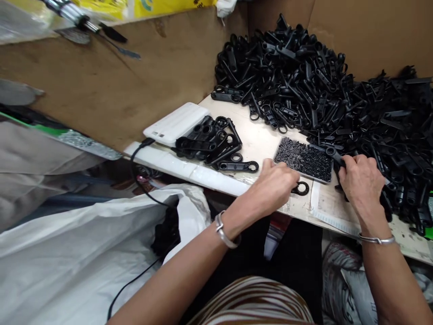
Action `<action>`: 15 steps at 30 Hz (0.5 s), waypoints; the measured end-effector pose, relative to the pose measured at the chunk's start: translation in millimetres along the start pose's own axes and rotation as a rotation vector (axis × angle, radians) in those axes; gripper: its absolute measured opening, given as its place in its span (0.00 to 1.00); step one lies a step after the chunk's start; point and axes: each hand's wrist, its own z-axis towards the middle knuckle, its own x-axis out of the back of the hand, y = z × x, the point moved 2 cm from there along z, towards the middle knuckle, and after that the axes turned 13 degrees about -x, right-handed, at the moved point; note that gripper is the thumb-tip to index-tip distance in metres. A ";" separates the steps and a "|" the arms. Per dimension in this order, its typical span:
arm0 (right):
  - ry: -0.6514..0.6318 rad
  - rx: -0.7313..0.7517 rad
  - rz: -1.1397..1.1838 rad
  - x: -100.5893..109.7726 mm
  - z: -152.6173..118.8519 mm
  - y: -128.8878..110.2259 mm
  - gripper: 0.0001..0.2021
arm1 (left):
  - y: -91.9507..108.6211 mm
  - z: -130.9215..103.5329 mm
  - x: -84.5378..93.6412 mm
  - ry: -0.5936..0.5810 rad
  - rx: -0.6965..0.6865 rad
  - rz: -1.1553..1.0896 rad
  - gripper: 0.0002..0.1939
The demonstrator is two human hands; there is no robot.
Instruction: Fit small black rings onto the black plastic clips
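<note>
Grips black ring-ended part [301, 188] in left hand [275, 184], black lever [334, 155] in right hand [363, 180], with small-parts tray [315, 178] between them.

the parts [287, 76] look smooth plastic, bangles [376, 240] shiny metal, the back panel [372, 38] matt cardboard.
</note>
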 end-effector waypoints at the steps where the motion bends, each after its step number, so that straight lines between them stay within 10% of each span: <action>1: -0.006 0.003 -0.006 0.5 0.3 -0.4 0.11 | 2.4 5.5 -4.9 -0.042 -0.024 -0.008 0.14; 15: 0.022 0.153 0.571 11.6 -34.4 9.3 0.12 | -8.8 -12.8 -18.2 -0.066 0.018 0.026 0.05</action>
